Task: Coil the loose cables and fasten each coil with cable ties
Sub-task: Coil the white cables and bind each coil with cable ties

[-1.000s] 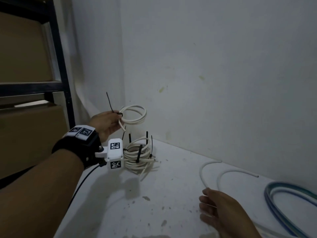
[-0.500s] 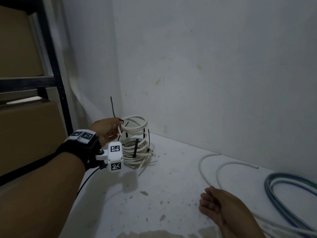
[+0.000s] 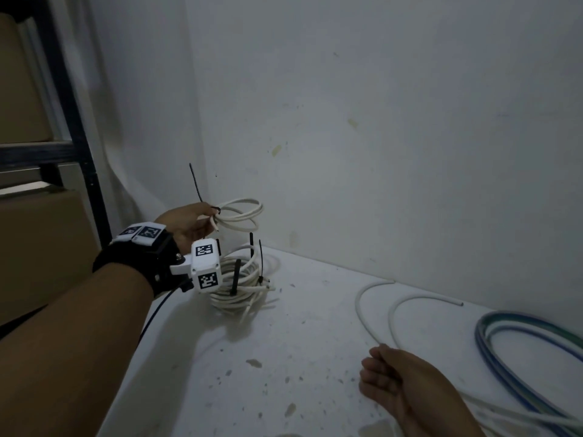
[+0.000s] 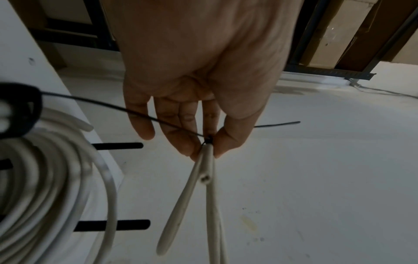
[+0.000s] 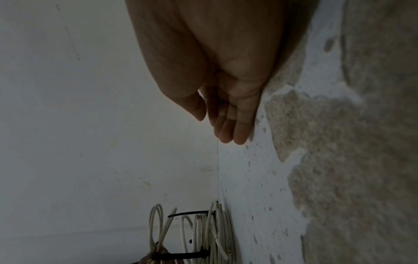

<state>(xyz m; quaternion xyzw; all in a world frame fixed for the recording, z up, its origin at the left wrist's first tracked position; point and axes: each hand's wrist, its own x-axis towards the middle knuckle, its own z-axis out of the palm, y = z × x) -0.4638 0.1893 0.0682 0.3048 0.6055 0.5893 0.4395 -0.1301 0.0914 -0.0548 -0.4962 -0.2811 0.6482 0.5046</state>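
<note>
The white table (image 3: 315, 357) carried a blue hose (image 3: 517, 351) at 4 o'clock and a tied cable pile (image 3: 246, 285) at 10 o'clock. Above the pile, the left hand (image 3: 186, 222) pinched a small white coil (image 3: 241, 214) at its black cable tie (image 3: 197, 186). The right hand (image 3: 407, 386) hung loosely curled, holding nothing, beside a loose white cable (image 3: 372, 313).

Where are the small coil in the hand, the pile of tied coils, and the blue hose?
small coil (image 3: 249, 205): head view, far loop.
pile of tied coils (image 3: 252, 294): head view, lower strands.
blue hose (image 3: 517, 320): head view, top bend.
</note>
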